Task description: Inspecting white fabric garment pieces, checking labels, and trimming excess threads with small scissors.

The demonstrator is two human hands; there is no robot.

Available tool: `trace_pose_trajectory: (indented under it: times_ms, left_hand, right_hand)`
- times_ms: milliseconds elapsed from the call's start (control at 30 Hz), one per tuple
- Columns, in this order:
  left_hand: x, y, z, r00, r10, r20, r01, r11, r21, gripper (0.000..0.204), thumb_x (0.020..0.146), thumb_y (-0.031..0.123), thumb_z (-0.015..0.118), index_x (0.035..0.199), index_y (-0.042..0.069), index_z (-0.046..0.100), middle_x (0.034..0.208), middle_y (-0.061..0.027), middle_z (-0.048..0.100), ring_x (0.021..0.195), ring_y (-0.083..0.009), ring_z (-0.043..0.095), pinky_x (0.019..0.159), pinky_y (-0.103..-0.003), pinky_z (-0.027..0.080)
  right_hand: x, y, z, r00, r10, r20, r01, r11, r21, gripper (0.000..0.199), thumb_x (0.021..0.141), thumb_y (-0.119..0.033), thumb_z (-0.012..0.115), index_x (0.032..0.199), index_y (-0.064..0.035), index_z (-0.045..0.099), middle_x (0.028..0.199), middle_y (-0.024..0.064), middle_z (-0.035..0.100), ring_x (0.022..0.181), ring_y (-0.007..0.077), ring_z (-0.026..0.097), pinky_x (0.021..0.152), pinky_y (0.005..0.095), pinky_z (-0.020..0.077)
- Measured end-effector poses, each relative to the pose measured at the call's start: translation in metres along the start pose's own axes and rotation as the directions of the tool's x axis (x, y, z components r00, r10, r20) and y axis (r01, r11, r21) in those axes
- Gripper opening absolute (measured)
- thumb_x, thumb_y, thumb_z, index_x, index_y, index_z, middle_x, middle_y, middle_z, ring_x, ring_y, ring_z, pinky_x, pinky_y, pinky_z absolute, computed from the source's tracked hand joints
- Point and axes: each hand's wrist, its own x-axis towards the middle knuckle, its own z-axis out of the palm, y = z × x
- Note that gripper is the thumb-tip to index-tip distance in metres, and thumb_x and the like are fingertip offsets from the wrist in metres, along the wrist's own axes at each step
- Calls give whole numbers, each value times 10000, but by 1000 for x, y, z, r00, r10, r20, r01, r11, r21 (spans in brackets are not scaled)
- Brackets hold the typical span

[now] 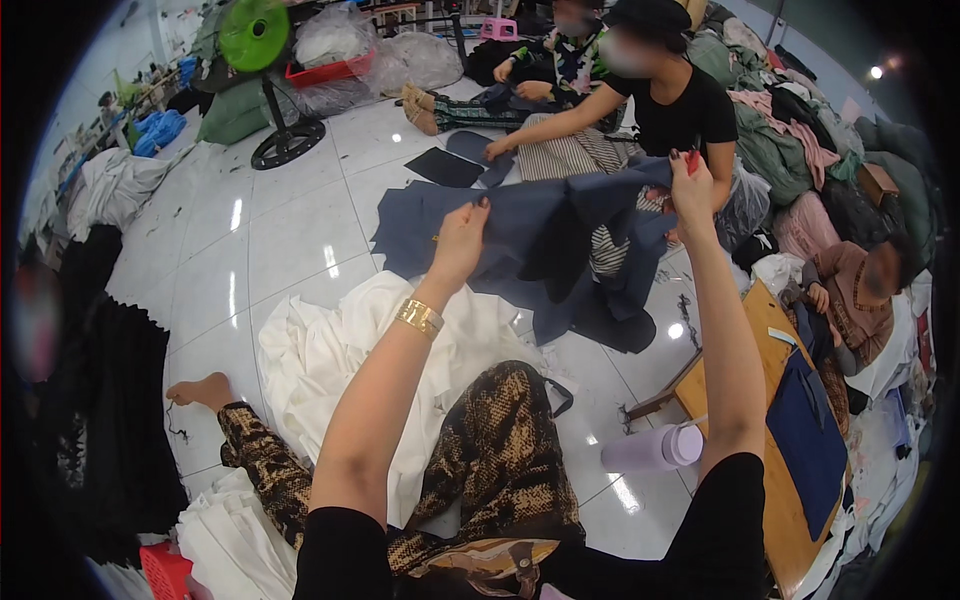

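1. Blue cloth [512, 225]: held up over floor [285, 215], beyond white cloth [320, 340]. Long axis roughly left-right, spanning between hands.
2. Looks: dark blue, creased, hanging in loose folds; black and striped parts showing.
3. Left hand [462, 240]: pinching cloth inboard of its left end.
4. Right hand [692, 190]: nearer its end; pinching cloth plus small red item [693, 163].

Two raised hands [460, 240] [693, 192], apparently one held garment [510, 225], one lilac bottle [645, 450], one pink stool [498, 29]
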Motion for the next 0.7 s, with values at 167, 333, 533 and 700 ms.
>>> trace_pose_trajectory:
  times_ms: [167,333,533,700]
  left_hand:
    - [4,30,-8,946,255,-201,-180,927,330,320,904,277,436,806,-19,505,601,-158,497,522,-264,483,507,-326,372]
    - [6,59,-12,865,474,-161,-288,735,614,293,892,248,443,781,-18,497,669,-222,495,599,-393,466,532,-377,370]
    - [12,74,-27,825,549,-135,-353,687,636,279,867,227,500,736,-19,515,633,-204,493,591,-365,475,538,-383,369]
    - [13,80,-36,705,708,-42,-445,488,751,263,854,227,525,734,-6,535,645,-179,524,590,-346,491,542,-384,376]
  right_hand:
    - [2,-6,11,997,-55,51,59,995,-78,163,893,-214,463,883,-52,440,605,21,490,395,138,549,271,216,302]
    - [6,-14,10,996,-37,81,47,991,-128,165,896,-202,451,891,-37,438,653,38,507,419,151,566,273,214,322]
    - [3,-18,20,995,7,103,-5,1000,-21,164,896,-191,446,905,-28,432,734,35,483,557,142,569,387,257,487]
    - [-1,-18,25,997,-23,69,12,988,156,157,895,-187,450,892,-30,451,777,15,440,647,117,522,512,325,559]
